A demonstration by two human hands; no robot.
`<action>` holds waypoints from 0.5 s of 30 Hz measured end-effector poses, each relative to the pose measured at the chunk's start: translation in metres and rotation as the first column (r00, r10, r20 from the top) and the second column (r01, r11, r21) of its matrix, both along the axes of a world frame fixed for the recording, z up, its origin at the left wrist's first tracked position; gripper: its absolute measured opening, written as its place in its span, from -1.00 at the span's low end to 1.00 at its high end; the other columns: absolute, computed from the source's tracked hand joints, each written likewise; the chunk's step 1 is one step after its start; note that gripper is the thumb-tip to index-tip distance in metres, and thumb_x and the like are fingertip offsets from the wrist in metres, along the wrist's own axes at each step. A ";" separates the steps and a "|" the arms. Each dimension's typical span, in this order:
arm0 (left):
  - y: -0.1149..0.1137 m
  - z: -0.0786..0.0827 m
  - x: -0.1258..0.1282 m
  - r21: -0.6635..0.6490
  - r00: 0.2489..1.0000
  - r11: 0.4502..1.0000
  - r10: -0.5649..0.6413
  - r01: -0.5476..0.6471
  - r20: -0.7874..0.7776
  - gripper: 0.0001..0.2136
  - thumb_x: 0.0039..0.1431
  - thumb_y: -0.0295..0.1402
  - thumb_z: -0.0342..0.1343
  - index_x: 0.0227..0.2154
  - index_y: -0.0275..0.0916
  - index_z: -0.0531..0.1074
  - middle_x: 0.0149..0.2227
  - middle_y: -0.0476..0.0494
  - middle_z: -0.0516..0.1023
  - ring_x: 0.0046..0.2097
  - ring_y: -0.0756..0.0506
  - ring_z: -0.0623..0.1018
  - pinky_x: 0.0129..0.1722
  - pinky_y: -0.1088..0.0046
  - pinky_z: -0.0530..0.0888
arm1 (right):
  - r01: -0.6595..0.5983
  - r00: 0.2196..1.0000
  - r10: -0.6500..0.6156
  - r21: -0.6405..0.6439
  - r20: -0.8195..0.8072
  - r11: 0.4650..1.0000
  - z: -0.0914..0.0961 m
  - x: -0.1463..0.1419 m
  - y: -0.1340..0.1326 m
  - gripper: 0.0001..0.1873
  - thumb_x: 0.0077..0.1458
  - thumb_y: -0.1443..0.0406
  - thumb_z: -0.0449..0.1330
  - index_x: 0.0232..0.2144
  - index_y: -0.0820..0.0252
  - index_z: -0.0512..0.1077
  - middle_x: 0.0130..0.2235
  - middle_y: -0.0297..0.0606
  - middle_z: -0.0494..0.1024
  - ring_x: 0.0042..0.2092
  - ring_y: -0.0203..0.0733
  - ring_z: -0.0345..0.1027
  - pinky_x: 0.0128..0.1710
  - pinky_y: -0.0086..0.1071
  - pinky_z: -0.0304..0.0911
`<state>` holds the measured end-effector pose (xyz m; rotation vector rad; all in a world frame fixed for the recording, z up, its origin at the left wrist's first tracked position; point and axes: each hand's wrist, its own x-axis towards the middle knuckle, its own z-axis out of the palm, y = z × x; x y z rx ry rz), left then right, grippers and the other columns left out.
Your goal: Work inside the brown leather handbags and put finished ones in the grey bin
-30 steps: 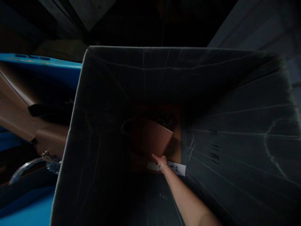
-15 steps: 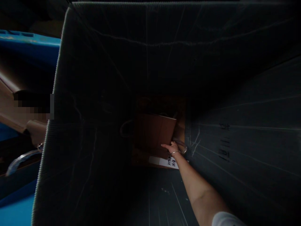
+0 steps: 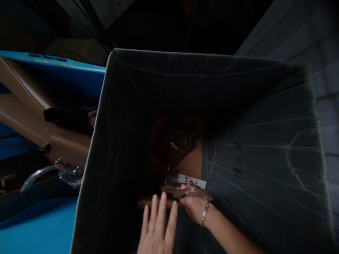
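Observation:
Deep inside a dark grey corrugated-plastic bin (image 3: 238, 102), my right hand (image 3: 194, 206) is closed on a brown handbag (image 3: 144, 203), seen nearly edge-on, with a shiny strap or handle along its top. A metal bracelet (image 3: 205, 212) circles that wrist. My left hand (image 3: 159, 225) comes in from the bottom of the view, fingers spread, close in front of the bag; whether it touches is unclear. On the bin floor a dark bag (image 3: 186, 143) with a curved handle and metal fittings lies in shadow. A white paper with handwriting (image 3: 198, 182) sits just beyond my right hand.
To the left stands a blue bin (image 3: 39, 229) holding brown handbags (image 3: 70, 146), one with a plastic-wrapped handle (image 3: 39, 175). The grey bin's tall walls surround my arms. A light tiled surface (image 3: 328, 123) lies on the right.
My right hand has lifted the brown handbag off the floor toward me, uncovering the darker bag beneath. My left hand has come into view. The camera has drawn back, showing more of the bin's rim.

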<state>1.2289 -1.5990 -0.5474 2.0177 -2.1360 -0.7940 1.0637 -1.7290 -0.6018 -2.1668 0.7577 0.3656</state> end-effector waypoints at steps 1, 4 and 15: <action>-0.016 -0.002 -0.009 0.048 0.999 0.998 -0.046 0.047 -0.009 -0.33 0.04 -0.40 0.03 0.24 -0.14 -0.03 0.27 -0.24 0.04 0.26 -0.37 0.08 0.10 -0.07 0.24 | -0.037 0.999 0.037 0.036 -0.005 0.999 0.009 -0.004 0.005 -0.61 -0.11 0.48 0.03 -0.21 0.20 0.47 -0.06 -0.13 0.44 -0.02 -0.05 0.26 0.02 -0.24 0.17; -0.044 -0.005 -0.027 0.309 0.995 0.950 -0.009 0.039 -0.101 -0.13 -0.10 -0.45 0.13 0.27 -0.28 -0.20 0.26 -0.28 0.05 0.25 -0.28 0.12 0.18 0.06 0.17 | -0.103 0.994 0.105 0.135 -0.003 0.985 0.031 -0.011 0.017 -0.61 -0.06 0.47 0.00 -0.18 0.23 0.47 -0.05 -0.12 0.45 0.01 -0.07 0.25 0.04 -0.27 0.15; -0.042 -0.022 -0.010 0.574 0.990 0.814 -0.008 0.087 -0.139 -0.71 -0.02 -0.51 -0.01 -0.20 -0.23 0.40 -0.21 -0.20 0.51 -0.17 -0.17 0.49 -0.08 0.28 0.38 | 0.071 0.997 -0.069 0.099 -0.023 0.993 0.025 -0.005 0.053 -0.67 0.02 0.19 0.09 -0.12 -0.06 0.43 -0.10 -0.31 0.52 -0.06 0.04 0.34 -0.05 -0.19 0.29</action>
